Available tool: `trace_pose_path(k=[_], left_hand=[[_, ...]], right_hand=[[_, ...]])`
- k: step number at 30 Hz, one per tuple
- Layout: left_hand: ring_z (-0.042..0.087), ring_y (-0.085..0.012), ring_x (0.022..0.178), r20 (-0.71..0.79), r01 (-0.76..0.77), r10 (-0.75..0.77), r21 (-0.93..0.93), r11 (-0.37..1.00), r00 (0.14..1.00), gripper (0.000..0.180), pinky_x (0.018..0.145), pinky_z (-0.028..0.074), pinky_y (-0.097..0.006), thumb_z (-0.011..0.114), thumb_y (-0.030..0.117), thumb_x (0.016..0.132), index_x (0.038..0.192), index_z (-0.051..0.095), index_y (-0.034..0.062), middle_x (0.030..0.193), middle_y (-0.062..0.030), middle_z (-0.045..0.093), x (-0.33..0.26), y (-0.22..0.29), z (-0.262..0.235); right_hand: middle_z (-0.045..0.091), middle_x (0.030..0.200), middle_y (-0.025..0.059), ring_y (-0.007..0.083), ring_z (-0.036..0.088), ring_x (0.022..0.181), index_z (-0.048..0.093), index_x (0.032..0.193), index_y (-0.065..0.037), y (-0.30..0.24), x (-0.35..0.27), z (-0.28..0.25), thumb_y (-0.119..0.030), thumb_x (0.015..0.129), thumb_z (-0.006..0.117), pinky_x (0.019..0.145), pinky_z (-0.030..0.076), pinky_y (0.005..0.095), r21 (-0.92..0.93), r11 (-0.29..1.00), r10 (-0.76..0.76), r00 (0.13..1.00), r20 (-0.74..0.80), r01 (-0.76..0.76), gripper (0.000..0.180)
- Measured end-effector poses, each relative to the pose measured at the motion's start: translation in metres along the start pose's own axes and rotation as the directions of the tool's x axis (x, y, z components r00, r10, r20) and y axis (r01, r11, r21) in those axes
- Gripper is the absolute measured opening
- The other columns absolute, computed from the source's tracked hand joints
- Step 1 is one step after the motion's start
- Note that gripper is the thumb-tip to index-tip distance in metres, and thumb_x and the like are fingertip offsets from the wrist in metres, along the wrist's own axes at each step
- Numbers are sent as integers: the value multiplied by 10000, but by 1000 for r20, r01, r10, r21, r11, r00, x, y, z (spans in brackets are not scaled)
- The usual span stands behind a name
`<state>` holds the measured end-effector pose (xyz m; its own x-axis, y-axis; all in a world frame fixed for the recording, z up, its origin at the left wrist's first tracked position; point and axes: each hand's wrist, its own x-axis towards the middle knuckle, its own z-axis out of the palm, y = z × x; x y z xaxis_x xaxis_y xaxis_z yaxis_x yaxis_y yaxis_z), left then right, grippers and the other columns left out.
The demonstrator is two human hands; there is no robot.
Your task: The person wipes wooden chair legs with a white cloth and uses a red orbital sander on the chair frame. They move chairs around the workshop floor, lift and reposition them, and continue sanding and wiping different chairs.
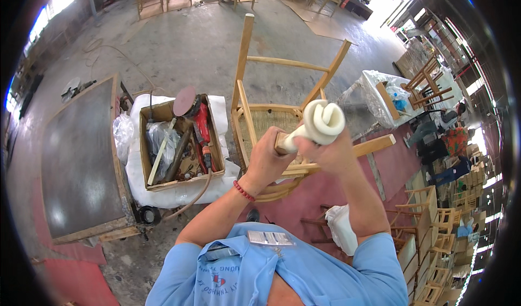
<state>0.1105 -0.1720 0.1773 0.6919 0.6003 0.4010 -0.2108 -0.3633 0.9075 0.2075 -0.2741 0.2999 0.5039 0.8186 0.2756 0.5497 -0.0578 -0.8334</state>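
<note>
A wooden chair [244, 61] stands upside down before me with its legs in the air and its woven seat's underside showing. My left hand [267, 156] is closed around the end of the leg nearest me, whose squared wooden tip [281, 142] shows between the fingers. A roll of white foam strip [324, 122] is in my right hand [331, 153], its fingers mostly hidden behind the roll. From the roll, the strip runs left to that leg end, where both hands nearly meet. The other chair legs are bare wood.
Left of the chair, a cardboard box [144, 143] holds a red sander [201, 124] with a hose, plus sticks and plastic. A dark-topped table [81, 165] stands farther left. A foam-wrapped table [380, 102] is at right, with people [442, 121] beyond. Stacked chairs [434, 251] stand lower right.
</note>
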Motion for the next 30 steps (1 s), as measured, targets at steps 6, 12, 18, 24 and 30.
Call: trace_pose_path(k=[6,12,18,24,30], left_hand=[[636,-326,783,7,-9,9,-62,998,1000,358,659,500,-380,782,145,769,995,531,28,873,-164,615,2,-4,1],[631,-346,783,37,70,-71,45,997,997,344,658,499,-392,774,144,779,988,529,25,868,-175,612,2,-6,2],[632,-354,786,20,88,-89,60,994,996,338,659,498,-403,768,159,784,985,530,26,842,-173,613,2,-9,5],[618,-331,874,125,127,-124,-14,992,984,432,767,502,-373,794,205,780,1077,531,35,945,-154,614,-5,14,-8],[543,-304,1154,49,-267,266,311,912,963,562,1012,413,-384,796,160,716,1203,545,35,1217,-158,558,-1,76,-7]], right_hand=[[671,886,42,118,639,796,613,1034,-30,2,-1,0,-146,730,788,696,532,297,40,999,-30,999,-44,32,369],[654,937,34,102,616,862,610,1051,-45,-4,14,3,-127,739,806,735,524,299,102,935,-340,940,-18,340,377],[666,880,29,115,634,793,628,1001,-37,14,23,2,-135,744,804,715,530,297,30,996,-89,996,13,89,326],[663,806,75,104,600,594,618,1008,-7,44,20,-31,-80,769,768,489,473,239,323,946,63,995,-74,-36,292],[664,793,110,96,567,553,620,938,-10,46,-10,-41,-42,751,787,438,453,227,790,614,29,999,-25,2,253]])
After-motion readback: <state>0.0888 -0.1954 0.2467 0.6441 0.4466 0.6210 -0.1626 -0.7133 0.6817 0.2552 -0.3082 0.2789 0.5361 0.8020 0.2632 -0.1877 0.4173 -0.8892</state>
